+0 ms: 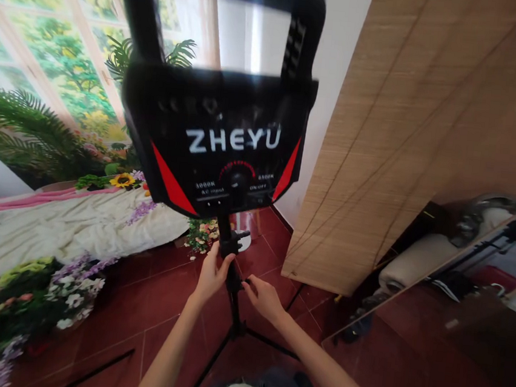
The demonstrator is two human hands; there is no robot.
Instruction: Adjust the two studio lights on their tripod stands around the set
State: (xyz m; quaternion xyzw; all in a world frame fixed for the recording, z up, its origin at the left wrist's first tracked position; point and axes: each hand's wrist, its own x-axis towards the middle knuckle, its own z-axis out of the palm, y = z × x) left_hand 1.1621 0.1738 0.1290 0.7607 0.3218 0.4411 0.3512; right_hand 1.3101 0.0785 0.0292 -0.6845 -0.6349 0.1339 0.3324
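Light (222, 117) already on stand (235, 307), legs (210, 365) spread; your left grip (212, 274) clasps the pole (224, 225), right grip (264, 297) pinches its knob (241, 284), adjustment seemingly unfinished.

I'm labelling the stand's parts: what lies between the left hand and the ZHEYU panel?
In the head view, between the left hand and ZHEYU panel are a black fitting and a short stretch of black pole.

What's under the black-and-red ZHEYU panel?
A slim black pole with the left hand around it, the right hand at its lower black collar, and splayed black tripod legs on dark red floor tiles. The left hand covers part of the pole.
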